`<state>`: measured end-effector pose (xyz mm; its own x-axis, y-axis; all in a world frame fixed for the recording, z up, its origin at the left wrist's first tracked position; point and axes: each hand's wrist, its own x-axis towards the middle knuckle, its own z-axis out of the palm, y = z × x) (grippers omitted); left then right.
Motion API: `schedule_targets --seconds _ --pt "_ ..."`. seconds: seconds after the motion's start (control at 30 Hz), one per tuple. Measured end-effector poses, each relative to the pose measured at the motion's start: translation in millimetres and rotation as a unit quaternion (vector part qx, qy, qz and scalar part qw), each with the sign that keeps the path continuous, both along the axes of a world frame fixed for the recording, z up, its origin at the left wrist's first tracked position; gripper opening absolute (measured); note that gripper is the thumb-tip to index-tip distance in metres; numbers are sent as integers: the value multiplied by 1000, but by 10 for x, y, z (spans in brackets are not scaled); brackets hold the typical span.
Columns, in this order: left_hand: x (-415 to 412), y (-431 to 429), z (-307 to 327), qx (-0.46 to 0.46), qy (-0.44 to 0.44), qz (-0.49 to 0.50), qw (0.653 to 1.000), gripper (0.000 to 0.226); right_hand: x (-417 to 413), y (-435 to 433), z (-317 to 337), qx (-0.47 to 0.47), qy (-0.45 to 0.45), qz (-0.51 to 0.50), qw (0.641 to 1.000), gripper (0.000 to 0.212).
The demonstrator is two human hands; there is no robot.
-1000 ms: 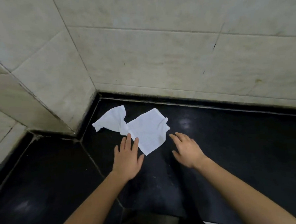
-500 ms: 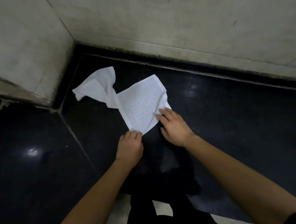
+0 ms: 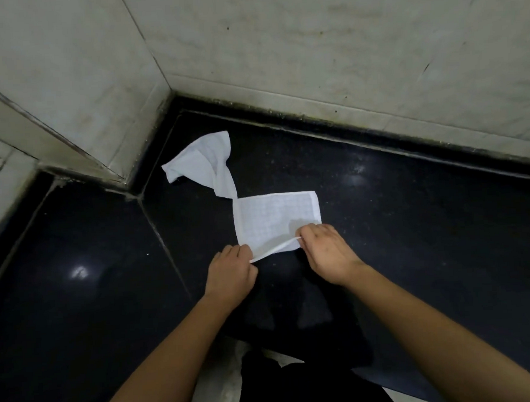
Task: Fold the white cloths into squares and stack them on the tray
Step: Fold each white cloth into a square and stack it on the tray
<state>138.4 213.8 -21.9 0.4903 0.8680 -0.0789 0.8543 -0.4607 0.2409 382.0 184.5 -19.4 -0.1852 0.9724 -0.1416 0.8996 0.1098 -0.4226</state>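
Half a second ago the flat white waffle-weave cloth (image 3: 274,218) lay skewed like a diamond, with the right hand's (image 3: 328,253) fingers resting on its edge. Now it sits squared up on the black polished stone surface (image 3: 412,224), and its near edge is lifted. The left hand (image 3: 230,271) pinches that edge at the near left corner, the right hand pinches it further along, and the hem is stretched taut between them. This cloth lies out from the corner of the pale tiled wall (image 3: 280,46), on the person's side, with its long axis running left to right, roughly along the back wall. The crumpled white cloth (image 3: 200,164) lies nearer the wall corner, its twisted tail pointing away from the corner and meeting the flat cloth's far left corner.
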Motion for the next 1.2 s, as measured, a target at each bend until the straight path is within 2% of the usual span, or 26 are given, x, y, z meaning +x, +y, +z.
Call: schedule_targets --seconds 0.1,0.17,0.37,0.5,0.63,0.77,0.87,1.03,1.13,1.2 --pt "-124 121 237 31 -48 29 998 6 -8 81 209 14 -4 7 1000 24" --pt "-228 200 451 46 -74 64 994 16 -15 123 385 8 6 -4 1000 28" --pt "-534 252 1070 22 -188 181 965 13 -2 176 952 -41 156 -88 983 5" --pt "-755 246 1323 -48 -282 211 935 14 -25 192 1270 -16 259 -108 960 6" --pt "-884 288 1443 -76 -325 227 915 11 -66 245 1429 -30 349 -133 927 5" --pt "-896 378 1429 -66 -300 218 926 8 -115 322 1417 3 283 -173 943 8" --pt "-826 428 1424 -20 -274 202 940 6 -124 338 1423 62 240 -182 951 6" --pt "-775 391 1368 80 -287 174 939 11 -87 253 1336 122 244 -182 945 12" --pt "-804 137 1044 121 -209 120 963 13 -40 27 1006 119 179 -141 966 13" --pt "-834 -114 718 109 -150 71 980 17 -25 -193 697 74 122 -121 982 13"
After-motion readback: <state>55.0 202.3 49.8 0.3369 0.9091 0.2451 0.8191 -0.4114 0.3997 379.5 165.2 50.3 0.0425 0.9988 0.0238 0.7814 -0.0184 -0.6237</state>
